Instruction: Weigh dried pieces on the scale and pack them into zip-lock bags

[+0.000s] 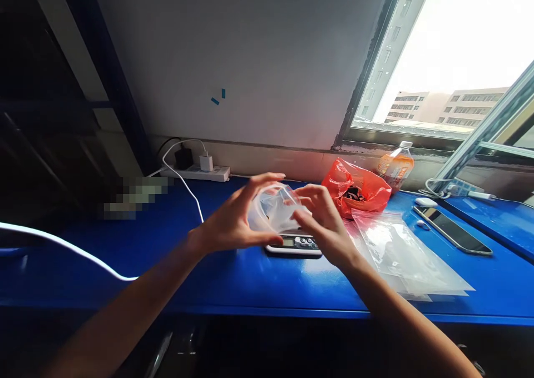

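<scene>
My left hand (231,219) is curled round the rim of a translucent round plastic container (257,217), which is tilted with a small dark bit showing inside. At its right side my right hand (327,225) has its fingers bent in a pinch on a clear plastic bag (294,195). The bag and the container overlap, and I cannot tell exactly how far one reaches into the other. Beneath both hands a small digital scale (294,250) sits on the blue table (233,286), its buttons and display partly showing.
A red plastic bag (375,192) with dark items inside stands behind my right hand, beside an orange drink bottle (398,164). Flat clear bags (409,255), a phone (453,230) and white earphones (423,225) lie at right. A power strip (187,172) and white cable (70,250) are at left.
</scene>
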Demonstrator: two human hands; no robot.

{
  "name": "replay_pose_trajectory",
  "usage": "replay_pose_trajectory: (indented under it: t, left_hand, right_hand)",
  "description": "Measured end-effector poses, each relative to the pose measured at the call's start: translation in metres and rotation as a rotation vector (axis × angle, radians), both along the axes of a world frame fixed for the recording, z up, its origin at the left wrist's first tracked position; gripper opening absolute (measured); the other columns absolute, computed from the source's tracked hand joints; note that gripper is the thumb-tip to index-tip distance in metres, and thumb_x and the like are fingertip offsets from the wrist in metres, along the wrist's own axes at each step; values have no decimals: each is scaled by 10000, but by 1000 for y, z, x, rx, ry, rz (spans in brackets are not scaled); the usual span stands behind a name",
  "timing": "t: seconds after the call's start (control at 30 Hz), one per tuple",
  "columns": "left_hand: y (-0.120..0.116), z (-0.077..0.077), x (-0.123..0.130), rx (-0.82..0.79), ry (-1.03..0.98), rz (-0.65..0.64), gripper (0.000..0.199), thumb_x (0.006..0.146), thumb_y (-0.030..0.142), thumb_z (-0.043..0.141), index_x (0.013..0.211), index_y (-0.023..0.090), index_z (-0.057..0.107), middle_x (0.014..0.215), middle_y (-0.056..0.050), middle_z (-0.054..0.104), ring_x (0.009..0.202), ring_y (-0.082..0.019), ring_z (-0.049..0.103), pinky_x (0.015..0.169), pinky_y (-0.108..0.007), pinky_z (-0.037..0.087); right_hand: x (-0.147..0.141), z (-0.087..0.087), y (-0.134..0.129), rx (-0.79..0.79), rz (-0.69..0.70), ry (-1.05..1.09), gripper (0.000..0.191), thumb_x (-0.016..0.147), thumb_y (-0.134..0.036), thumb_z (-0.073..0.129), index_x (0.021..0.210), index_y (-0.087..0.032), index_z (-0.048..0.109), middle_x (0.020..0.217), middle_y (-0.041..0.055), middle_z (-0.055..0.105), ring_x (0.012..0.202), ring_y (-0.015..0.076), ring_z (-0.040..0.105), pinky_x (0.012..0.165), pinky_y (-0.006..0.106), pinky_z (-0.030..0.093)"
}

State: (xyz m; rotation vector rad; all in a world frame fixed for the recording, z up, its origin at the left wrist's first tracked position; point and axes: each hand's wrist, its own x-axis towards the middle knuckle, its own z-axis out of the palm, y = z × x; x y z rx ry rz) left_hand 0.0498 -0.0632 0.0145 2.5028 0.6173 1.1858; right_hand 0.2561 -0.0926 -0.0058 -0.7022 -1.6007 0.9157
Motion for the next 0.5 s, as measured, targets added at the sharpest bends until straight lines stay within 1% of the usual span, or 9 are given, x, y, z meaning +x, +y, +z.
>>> replay_pose_trajectory:
  t: [0.07,0.13,0.17,0.23,0.3,0.37,0.4,0.43,0.5]
  left_hand:
    - [10,9,1,-55,-216,-34,919,593,498,824,1357,300,354,1289,-110,539,1115,-294,586,939,-438,502]
    - [18,23,6,-78,-396,-60,858,591,532,812,1306,289,405,1249,-93,562,1097,-276,593,932,-418,508]
    - [21,31,11,-82,-468,-72,823,594,546,806,1277,289,426,1260,-85,555,1113,-274,583,941,-415,502]
    - [22,47,26,-88,-592,-109,762,596,573,793,1220,295,453,1293,-59,533,1166,-277,552,968,-422,481]
    - [19,60,45,-108,-678,-169,720,602,593,781,1180,309,461,1312,-32,519,1220,-282,516,987,-429,461]
    - [16,68,65,-121,-702,-213,700,648,653,712,1206,336,432,1301,-15,530,1263,-275,486,1005,-422,438]
    - [15,69,75,-131,-682,-240,714,664,686,675,1229,340,410,1288,-17,542,1274,-277,477,1006,-427,432]
    - [16,69,84,-129,-646,-254,743,681,725,625,1269,344,378,1278,-22,551,1277,-284,474,998,-439,431]
    - [23,65,100,-120,-544,-264,819,709,769,548,1358,345,283,1280,-37,554,1280,-306,469,976,-468,430]
  right_hand:
    - [-1,-2,-4,-87,-93,248,231,858,-402,603,1000,-255,494,1056,26,566,981,173,567,804,320,486]
    - [-2,-9,-10,-221,-154,405,243,827,-396,642,969,-248,512,1018,21,578,964,168,577,777,294,477]
    - [-2,-13,-13,-309,-140,461,280,799,-398,670,980,-247,519,1010,23,587,956,174,587,762,290,478]
    - [-2,-20,-21,-490,-6,541,371,751,-440,699,1015,-240,530,992,39,614,932,199,614,747,308,489]
    - [0,-20,-29,-623,212,585,449,745,-527,665,1056,-230,534,1010,75,641,935,239,634,752,351,507]
    - [4,-12,-36,-646,345,597,481,766,-585,605,1070,-217,545,1059,116,653,950,267,643,743,372,524]
    - [8,-6,-38,-615,337,606,474,778,-585,587,1068,-212,555,1080,128,653,942,267,649,719,362,533]
    - [14,0,-39,-568,283,623,448,787,-565,584,1058,-209,566,1079,131,656,913,256,657,684,341,539]
    - [30,12,-39,-472,86,672,343,788,-474,614,1004,-209,582,1004,110,670,805,216,668,603,292,537]
